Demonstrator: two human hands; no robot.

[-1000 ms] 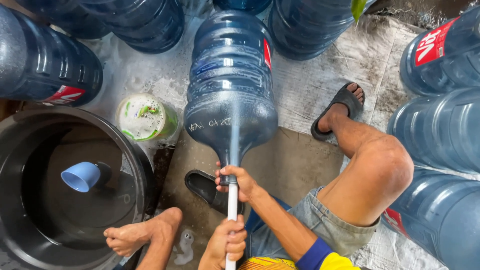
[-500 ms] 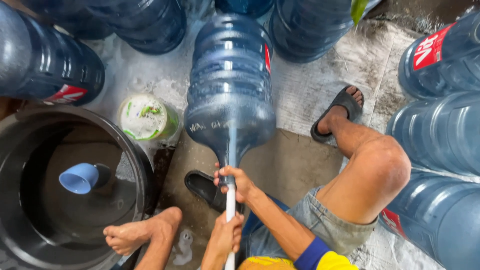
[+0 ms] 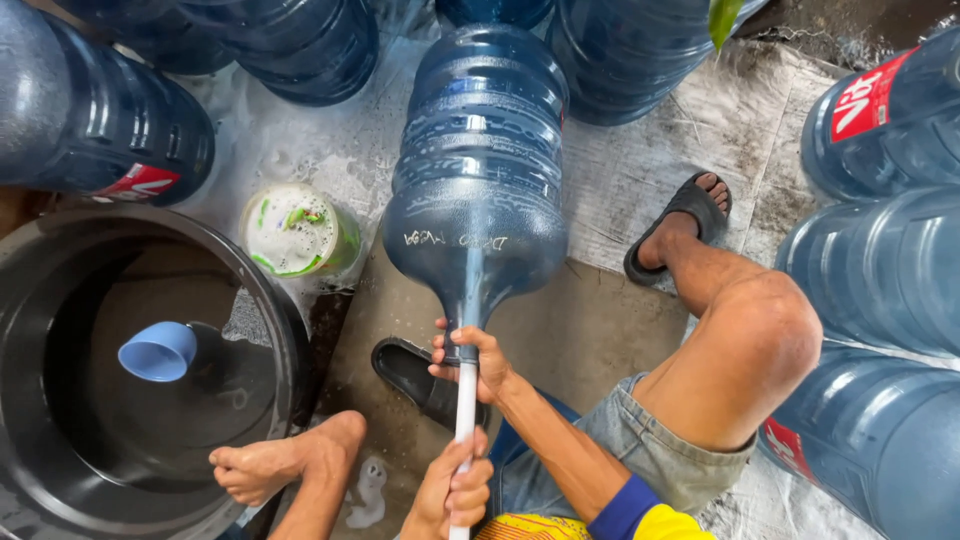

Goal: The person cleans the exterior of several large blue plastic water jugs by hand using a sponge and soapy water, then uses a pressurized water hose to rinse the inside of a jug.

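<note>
Black tub [image 3: 60, 250] far left, blue cup [image 3: 158, 351] lying on its side inside it. Bare foot [image 3: 275, 462] resting on the tub's near rim. Just past the rim, round white lid [image 3: 293, 228] with green smears, sitting on the wet mat [image 3: 650, 150]. Then the main bit in the middle: big blue jug [image 3: 478, 165] lying on its side, neck pointing back toward the camera, white rod [image 3: 465, 400] running straight in through the neck. Left hand [image 3: 452, 490] wrapped tight round the rod low down, fingers fully closed on it. Right hand [image 3: 478, 362] higher up, right at the jug's mouth, curled shut round the neck and rod together. Black sandal [image 3: 420, 378] just left of that hand, lying loose. Further right, bent knee [image 3: 755, 345] in grey shorts, other foot in a second sandal [image 3: 680, 225] planted on the mat. More blue jugs [image 3: 880, 270] crowding the right edge and the top.
</note>
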